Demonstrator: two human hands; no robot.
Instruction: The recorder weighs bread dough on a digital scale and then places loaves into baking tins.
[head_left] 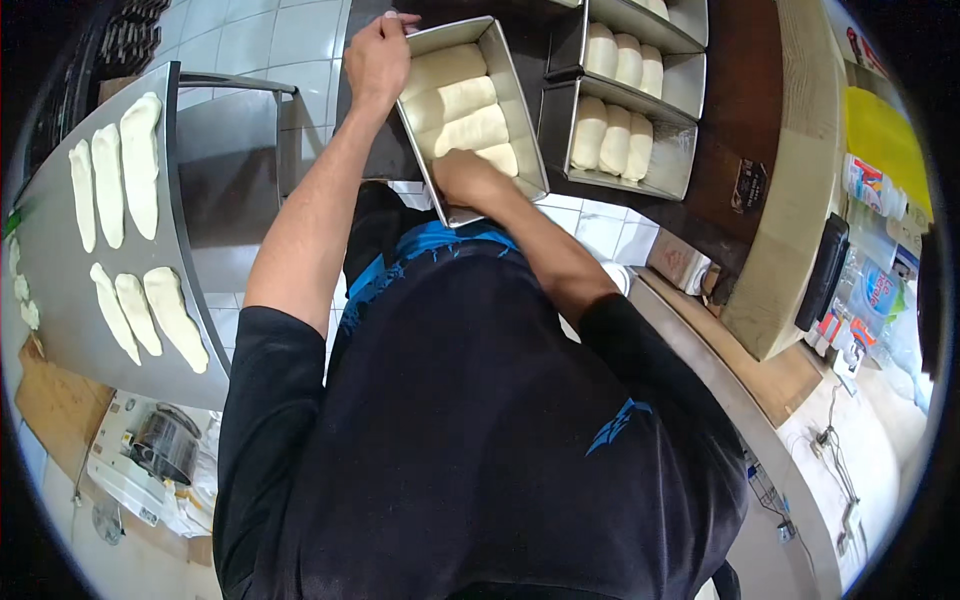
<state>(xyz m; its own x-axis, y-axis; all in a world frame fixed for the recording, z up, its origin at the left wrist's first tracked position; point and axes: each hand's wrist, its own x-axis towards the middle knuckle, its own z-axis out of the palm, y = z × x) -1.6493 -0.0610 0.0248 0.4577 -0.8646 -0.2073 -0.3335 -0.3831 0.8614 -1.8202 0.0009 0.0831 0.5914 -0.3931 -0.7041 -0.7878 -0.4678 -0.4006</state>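
Observation:
A metal loaf pan (520,95) stands tilted at the top centre with several pale dough rolls (470,130) lying side by side in it. My left hand (380,65) is closed at the pan's far left corner, gripping the rim. Down inside the pan's near end, my right hand (470,180) is curled against the nearest roll, partly covering it. Its fingertips are hidden, so what they hold cannot be seen. To the right stand two more loaf pans, the nearer pan (670,160) holding three dough rolls (612,140) and bare space beside them.
Several flattened dough strips (138,165) lie on a grey metal table (60,300) at my left. The pans rest on a dark tabletop (720,120). At the right are a wooden ledge (800,200), plastic bottles (870,290) and a yellow item (890,140). White floor tiles (600,230) show below.

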